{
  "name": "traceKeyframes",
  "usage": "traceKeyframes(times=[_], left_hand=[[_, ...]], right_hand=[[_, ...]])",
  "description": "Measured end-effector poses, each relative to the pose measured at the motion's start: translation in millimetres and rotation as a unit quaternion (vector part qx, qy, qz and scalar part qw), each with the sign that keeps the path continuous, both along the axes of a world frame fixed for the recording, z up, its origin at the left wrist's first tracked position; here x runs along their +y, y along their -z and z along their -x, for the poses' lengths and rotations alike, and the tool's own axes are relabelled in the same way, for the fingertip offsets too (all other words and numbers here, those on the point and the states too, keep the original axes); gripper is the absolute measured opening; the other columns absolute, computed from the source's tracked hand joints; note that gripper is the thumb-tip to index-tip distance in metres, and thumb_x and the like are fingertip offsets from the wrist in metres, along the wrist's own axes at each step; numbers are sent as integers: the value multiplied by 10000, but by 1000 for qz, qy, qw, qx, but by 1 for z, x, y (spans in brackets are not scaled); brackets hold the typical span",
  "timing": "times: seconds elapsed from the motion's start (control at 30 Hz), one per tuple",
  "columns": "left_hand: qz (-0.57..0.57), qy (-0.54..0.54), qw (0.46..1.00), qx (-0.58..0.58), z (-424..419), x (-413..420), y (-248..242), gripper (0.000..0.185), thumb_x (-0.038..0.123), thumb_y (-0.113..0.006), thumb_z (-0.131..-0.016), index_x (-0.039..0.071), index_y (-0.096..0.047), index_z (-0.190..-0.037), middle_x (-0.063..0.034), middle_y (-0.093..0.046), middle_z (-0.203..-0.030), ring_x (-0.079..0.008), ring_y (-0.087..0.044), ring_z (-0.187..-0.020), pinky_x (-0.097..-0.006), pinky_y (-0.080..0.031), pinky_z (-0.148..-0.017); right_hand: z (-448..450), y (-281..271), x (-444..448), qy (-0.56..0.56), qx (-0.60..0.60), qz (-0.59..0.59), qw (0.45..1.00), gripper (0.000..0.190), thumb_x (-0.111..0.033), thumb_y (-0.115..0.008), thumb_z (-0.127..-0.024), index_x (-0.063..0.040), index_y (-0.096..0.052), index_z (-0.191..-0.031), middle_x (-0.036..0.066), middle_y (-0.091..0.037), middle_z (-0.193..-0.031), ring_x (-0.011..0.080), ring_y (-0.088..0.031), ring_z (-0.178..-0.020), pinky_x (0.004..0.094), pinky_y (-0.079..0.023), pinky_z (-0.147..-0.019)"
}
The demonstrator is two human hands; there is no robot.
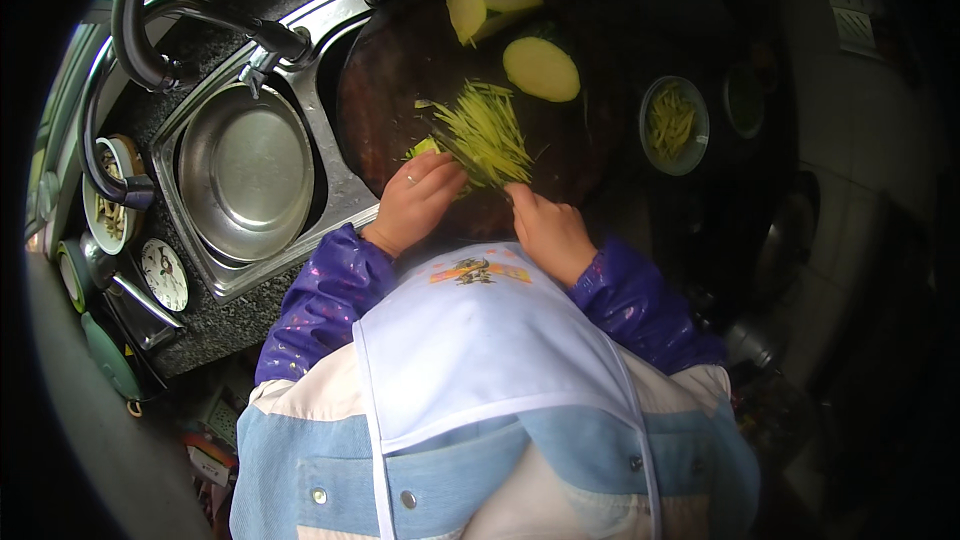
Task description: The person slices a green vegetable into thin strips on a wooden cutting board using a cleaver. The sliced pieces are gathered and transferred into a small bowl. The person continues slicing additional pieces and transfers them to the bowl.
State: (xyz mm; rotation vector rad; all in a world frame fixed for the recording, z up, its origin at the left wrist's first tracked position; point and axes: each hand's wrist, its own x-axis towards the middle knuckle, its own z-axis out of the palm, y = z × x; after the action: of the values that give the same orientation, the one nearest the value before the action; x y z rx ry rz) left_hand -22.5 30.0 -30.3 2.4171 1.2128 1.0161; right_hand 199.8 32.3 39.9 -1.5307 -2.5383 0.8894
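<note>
On a round dark cutting board [390,67] lies a heap of thin green vegetable strips [487,131]. My left hand [421,193], with a ring on one finger, presses down on pale green vegetable slices [424,148] at the heap's lower left. The knife [469,163] lies between slices and strips, its dark blade partly covered by them. My right hand [551,229] is closed around its handle, which is mostly hidden. Farther up the board are a thick cut piece of the vegetable [504,4] and a half with its oval cut face [541,69] upward.
Left of the board, a steel basin [247,165] sits in the sink [330,127] under curved faucets [281,37]. A bowl of pale strips [673,124] stands at the right. A patterned dish [163,274], a cleaver [142,315] and a food bowl [109,202] occupy the left counter.
</note>
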Motion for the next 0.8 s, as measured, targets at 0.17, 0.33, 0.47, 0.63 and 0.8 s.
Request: traceKeyframes(times=[0.17, 0.33, 0.47, 0.63, 0.8], left_hand=[[-5, 14, 1000, -2, -4, 2, 4, 336, 62, -588, -644, 12, -644, -972, -66, -588, -986, -251, -567, -988, -361, -498, -818], [-1, 10, 1000, -3, -5, 5, 3, 315, 46, -605, -652, 12, -654, -961, -66, -591, -981, -257, -568, -971, -359, -497, -821], [-6, -3, 1000, 11, -3, 2, 3, 289, 15, -647, -660, 17, -674, -948, -67, -610, -997, -256, -576, -979, -360, -495, -829], [-11, -11, 1000, 11, -5, -1, 8, 317, 71, -600, -651, 17, -654, -959, -78, -591, -999, -256, -567, -992, -364, -499, -833], [-10, -7, 1000, 10, -6, 2, 9, 318, 59, -606, -643, 22, -660, -955, -78, -602, -1006, -253, -570, -992, -366, -502, -829]], right_hand=[[-4, -7, -11, -42, -64, -5, 997, 228, -70, -471, -846, -83, -474, -1074, 144, -631, -764, 354, -636, -609, 459, -504, -508], [21, 14, 6, -11, -82, 34, 996, 250, -86, -498, -852, -70, -485, -1101, 171, -650, -801, 373, -631, -643, 480, -503, -551], [14, -3, 13, 8, -12, 25, 1000, 213, -60, -468, -850, -67, -464, -1062, 175, -653, -818, 378, -638, -646, 496, -500, -543], [7, -5, -3, -31, -60, 36, 997, 218, -54, -480, -829, -69, -455, -1046, 156, -637, -777, 369, -643, -643, 477, -509, -538], [21, 19, 8, 31, -32, 33, 998, 214, -76, -470, -844, -77, -448, -1058, 169, -645, -802, 393, -636, -654, 491, -505, -561]])
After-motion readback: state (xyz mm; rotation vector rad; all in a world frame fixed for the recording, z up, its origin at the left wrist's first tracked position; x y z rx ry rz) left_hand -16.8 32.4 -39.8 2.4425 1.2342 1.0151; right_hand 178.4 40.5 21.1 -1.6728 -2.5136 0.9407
